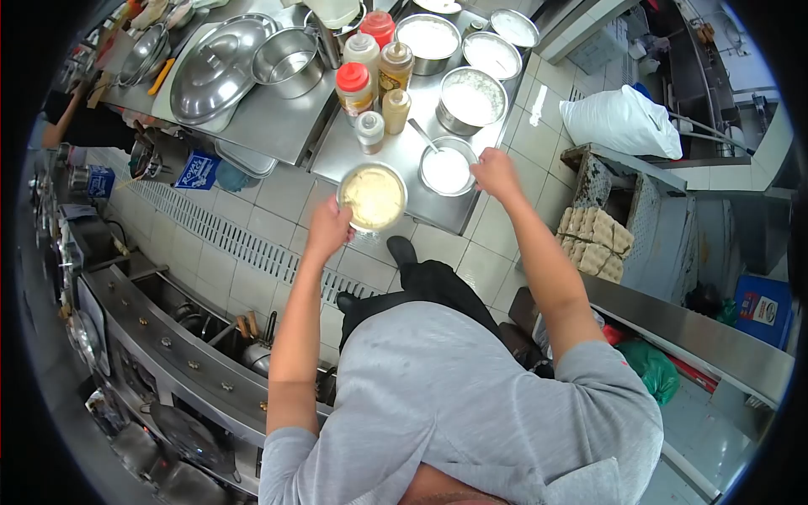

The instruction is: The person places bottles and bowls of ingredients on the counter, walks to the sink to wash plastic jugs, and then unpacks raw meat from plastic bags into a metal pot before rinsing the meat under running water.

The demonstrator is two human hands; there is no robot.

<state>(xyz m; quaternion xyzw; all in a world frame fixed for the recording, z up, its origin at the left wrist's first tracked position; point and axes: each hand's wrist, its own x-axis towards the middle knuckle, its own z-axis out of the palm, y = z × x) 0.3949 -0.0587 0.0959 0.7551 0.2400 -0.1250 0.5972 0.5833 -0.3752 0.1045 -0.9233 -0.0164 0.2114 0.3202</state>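
Observation:
My left hand is closed on the side of a round metal bowl with a pale yellow mixture in it. This bowl is held level, just off the front edge of the steel table. My right hand has its fingers closed at the right rim of a smaller metal bowl, which stands on the table. White contents fill that bowl, and a spoon leans out of it to the upper left.
Several squeeze bottles stand behind the bowls. Metal pots of white contents line the table's right side. A stove runs along the left. Egg trays and a white sack are at right.

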